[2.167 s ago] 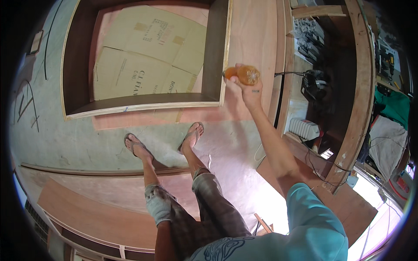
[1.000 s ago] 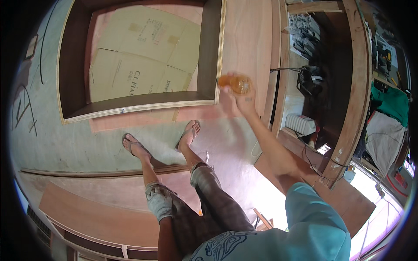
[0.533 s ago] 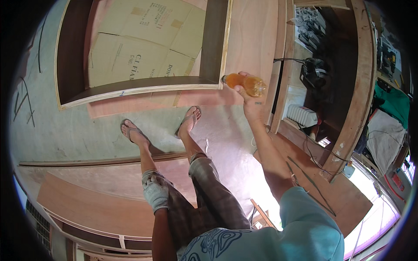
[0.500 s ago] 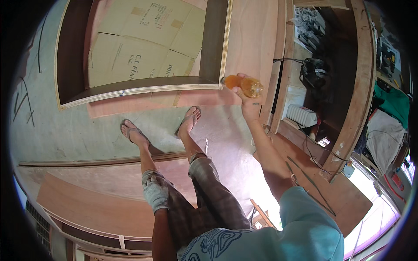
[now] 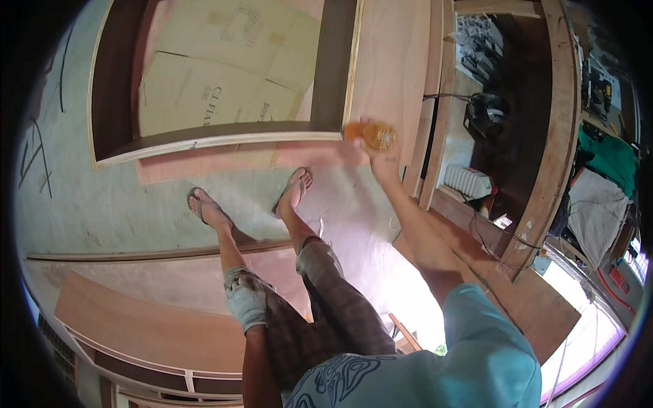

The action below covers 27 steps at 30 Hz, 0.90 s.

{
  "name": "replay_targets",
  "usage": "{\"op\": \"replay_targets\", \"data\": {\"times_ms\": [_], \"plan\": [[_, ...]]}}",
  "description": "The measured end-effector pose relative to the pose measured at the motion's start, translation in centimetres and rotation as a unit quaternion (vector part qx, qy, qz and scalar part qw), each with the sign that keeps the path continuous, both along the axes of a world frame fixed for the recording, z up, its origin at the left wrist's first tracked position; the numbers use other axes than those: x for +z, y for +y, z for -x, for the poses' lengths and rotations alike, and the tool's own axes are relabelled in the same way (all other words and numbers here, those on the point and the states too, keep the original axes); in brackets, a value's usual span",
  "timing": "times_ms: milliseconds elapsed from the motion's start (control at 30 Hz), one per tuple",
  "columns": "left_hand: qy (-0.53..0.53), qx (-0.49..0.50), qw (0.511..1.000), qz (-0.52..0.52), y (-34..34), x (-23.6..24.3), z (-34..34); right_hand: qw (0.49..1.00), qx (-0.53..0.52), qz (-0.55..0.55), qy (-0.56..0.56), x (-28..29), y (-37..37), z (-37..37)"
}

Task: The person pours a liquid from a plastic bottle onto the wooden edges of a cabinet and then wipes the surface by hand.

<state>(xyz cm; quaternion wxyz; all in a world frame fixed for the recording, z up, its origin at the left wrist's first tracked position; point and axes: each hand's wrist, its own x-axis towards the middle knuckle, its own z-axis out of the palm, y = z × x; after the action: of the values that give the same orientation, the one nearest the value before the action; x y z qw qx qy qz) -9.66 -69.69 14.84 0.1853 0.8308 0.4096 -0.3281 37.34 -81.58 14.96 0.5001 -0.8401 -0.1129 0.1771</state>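
My bare right hand (image 5: 375, 154) grips a clear plastic bottle of amber liquid (image 5: 382, 136). The bottle lies nearly level, its narrower end against the near right corner of a large plywood frame (image 5: 231, 137). Dark brown faces line the inside of the frame, and its raw edges are pale. My left hand (image 5: 246, 303), in a white knit glove, rests on my left leg near the knee; its fingers lie over the trouser cloth and hold nothing I can see.
Flattened cardboard (image 5: 204, 81) lies within the frame, over a reddish plywood sheet (image 5: 391, 61). On the right, a wooden bench (image 5: 544, 163) holds a black power tool (image 5: 484, 115) and a white jug (image 5: 468, 180). A curved-front wooden cabinet (image 5: 143, 326) stands at lower left.
My right hand has moved slightly left with the bottle, bringing it closer against the frame's corner. My left hand stays on my leg.
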Motion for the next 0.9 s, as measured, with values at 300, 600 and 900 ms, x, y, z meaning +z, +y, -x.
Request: {"op": "replay_targets", "data": {"times_ms": [300, 600, 900], "plan": [[0.048, -0.005, 0.998, 0.026, -0.7, -0.2, -1.5, 0.993, -0.064, -0.090, -0.045, -0.5, 5.1, -9.6], [0.030, -0.004, 1.000, 0.002, -0.5, 0.3, -1.7, 0.993, -0.017, -0.114, 0.026, -0.4, 1.9, -5.8], [0.060, -0.021, 0.998, 0.019, -1.1, 0.3, -2.6, 0.983, -0.065, -0.159, 0.056, -1.4, 1.5, -4.1]]}}
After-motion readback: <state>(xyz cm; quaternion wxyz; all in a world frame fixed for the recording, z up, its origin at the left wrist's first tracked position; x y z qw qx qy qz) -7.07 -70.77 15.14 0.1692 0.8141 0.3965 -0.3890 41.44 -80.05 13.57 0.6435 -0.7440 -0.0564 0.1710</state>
